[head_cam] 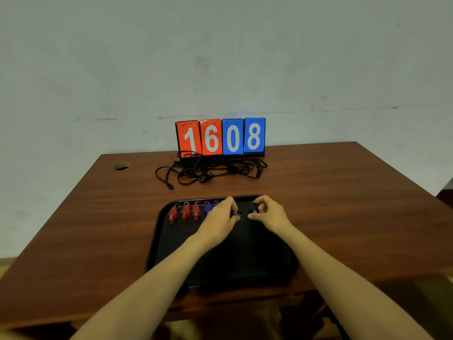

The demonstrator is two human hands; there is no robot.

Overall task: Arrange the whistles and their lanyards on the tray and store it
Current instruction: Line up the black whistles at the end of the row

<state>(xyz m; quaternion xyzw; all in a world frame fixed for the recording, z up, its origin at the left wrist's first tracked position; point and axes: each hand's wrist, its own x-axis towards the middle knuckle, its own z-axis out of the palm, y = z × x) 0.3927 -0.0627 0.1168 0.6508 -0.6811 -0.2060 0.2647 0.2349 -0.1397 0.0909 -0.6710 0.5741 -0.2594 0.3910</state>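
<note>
A black tray (pixel 161 241) lies on the wooden table in front of me. Along its far edge sit three red whistles (pixel 185 212) in a row, then blue whistles (pixel 208 207), partly hidden by my left hand (pixel 220 217). That hand pinches a black whistle (pixel 237 213) at the tray's far middle. My right hand (pixel 266 212) is closed on another black whistle (pixel 254 208) just to the right. A tangle of black lanyards (pixel 208 169) lies on the table beyond the tray.
A flip scoreboard (pixel 220 137) reading 1608 stands at the table's far edge against the wall, right behind the lanyards. A round cable hole (pixel 121 166) is at the far left of the table (pixel 343 192).
</note>
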